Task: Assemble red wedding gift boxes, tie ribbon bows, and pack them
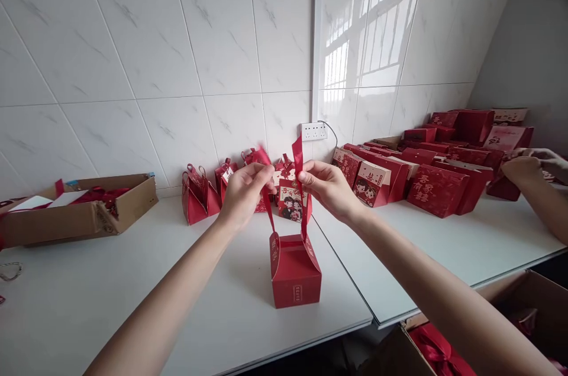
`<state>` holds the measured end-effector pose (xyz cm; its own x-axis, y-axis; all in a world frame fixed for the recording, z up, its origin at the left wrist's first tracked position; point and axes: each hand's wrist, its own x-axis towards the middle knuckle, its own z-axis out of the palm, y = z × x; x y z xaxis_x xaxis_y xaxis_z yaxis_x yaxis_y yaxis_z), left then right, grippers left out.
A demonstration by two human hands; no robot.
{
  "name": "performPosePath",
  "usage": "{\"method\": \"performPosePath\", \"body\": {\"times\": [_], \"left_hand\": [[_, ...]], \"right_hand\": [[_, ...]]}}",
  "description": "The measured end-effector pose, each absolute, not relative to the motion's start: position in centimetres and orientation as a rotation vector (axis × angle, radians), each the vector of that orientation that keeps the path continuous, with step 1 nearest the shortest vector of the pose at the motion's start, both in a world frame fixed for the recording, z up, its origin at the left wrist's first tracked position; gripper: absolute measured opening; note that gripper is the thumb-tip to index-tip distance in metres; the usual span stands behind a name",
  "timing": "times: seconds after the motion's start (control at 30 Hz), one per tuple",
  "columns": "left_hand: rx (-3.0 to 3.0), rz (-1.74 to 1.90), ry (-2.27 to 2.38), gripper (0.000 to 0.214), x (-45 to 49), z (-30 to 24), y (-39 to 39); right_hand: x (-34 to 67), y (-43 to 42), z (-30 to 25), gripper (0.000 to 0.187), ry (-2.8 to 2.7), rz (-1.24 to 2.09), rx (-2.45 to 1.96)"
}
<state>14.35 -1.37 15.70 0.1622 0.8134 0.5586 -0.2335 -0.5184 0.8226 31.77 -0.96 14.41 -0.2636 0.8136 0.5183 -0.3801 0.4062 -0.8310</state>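
A small red gift box (pixel 296 287) stands upright near the front edge of the white table, its two side flaps raised and its top open between them. Red ribbon (pixel 304 210) rises from both flaps. My left hand (pixel 246 190) pinches the ribbon's left end above the box, and its tip looks blurred. In my right hand (pixel 326 184) the other end is pinched between thumb and fingers, sticking up past the thumb. Both hands hang above the box without touching it. Just behind them, a printed box with a cartoon couple (pixel 291 204) is partly hidden.
Several finished-looking red boxes with bows (pixel 197 195) line the wall. At left lies a cardboard box (pixel 106 219) of red material. Many red boxes (pixel 437 190) crowd the right, near another person's hand (pixel 526 169). An open carton (pixel 432 346) sits below the table edge.
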Motion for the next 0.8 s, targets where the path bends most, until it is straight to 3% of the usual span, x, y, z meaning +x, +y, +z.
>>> {"method": "performPosePath", "body": {"times": [0.53, 0.8], "left_hand": [[1.819, 1.591, 0.671, 0.020, 14.8, 15.5, -2.4], [1.842, 1.467, 0.688, 0.023, 15.2, 15.8, -2.6]], "right_hand": [[31.2, -0.9, 14.8, 0.032, -1.439, 1.155, -0.433], [31.1, -1.3, 15.8, 0.037, -1.552, 1.072, -0.508]]}}
